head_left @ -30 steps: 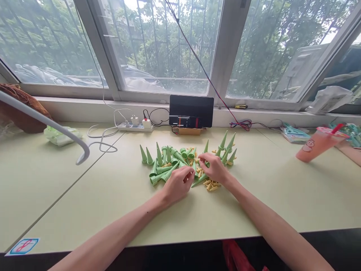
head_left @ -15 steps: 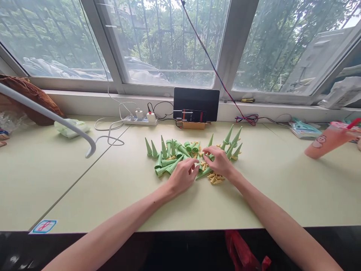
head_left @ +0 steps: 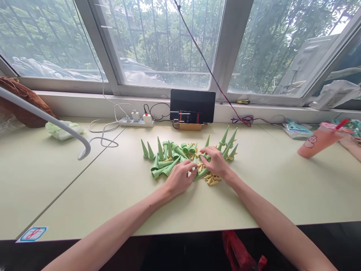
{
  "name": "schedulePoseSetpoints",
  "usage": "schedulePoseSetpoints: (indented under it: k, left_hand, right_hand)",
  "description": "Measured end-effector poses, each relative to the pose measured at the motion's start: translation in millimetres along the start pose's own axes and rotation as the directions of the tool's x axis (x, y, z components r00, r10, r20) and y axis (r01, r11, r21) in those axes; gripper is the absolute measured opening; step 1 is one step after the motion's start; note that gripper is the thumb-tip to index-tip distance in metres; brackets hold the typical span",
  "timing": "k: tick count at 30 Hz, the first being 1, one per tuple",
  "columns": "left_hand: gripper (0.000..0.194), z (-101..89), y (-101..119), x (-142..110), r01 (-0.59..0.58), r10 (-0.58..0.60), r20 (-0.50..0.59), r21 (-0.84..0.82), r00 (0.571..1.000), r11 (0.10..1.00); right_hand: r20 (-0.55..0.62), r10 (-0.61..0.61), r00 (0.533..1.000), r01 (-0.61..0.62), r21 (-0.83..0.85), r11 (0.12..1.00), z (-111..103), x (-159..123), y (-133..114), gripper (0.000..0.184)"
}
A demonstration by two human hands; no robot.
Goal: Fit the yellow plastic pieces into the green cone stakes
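Bright daylight through windows [head_left: 163, 45]; soft shadows on table [head_left: 113, 180]; edges stretched.

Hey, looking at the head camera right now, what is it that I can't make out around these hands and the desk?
All in the head view:
- Left hand: whether it grips a piece; its own curled fingers hide this.
- Right hand: what lies under it; its back covers that.
- Phone: digits too small to read surely.
- Red item: cut off by the bottom edge.
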State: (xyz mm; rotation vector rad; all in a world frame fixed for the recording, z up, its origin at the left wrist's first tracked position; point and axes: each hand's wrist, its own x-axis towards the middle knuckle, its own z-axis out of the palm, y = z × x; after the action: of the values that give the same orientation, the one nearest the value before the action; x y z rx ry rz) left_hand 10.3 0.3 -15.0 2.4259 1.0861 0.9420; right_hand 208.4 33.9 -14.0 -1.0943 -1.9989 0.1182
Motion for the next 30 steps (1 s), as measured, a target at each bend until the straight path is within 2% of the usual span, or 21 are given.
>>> schedulePoseSetpoints:
  k: [7,13,24,30]
  left_hand:
    - [0.015,-2.2,1.7,0.3,0.005,-0.005,-0.006,0.001,1.000,1.000]
    - [0.015,-1.5,0.2,1.3,0.029,-0.028,-0.035,0.053,0.999,0.998]
    - [0.022,-5.1,2.9,1.5,0.054,-0.055,0.002,0.060,0.999,0.997]
    - [0.018,-6.6,5.8,2.2,0.085,-0.085,0.049,-0.005,0.995,0.996]
  right_hand:
    - [0.040,0.013,0.999,-0.012,-0.029,1.000,1.4,-0.3,3.6,0.024]
    - [0.042,0.020,0.999,-0.019,-0.020,1.000,1.0,0.1,0.7,0.023]
    - [0.033,0.020,0.999,-0.021,0.015,1.000,1.2,1.0,-1.4,0.016]
    - [-0.003,0.009,1.000,-0.009,0.037,0.999,0.3,1.1,-5.9,0.016]
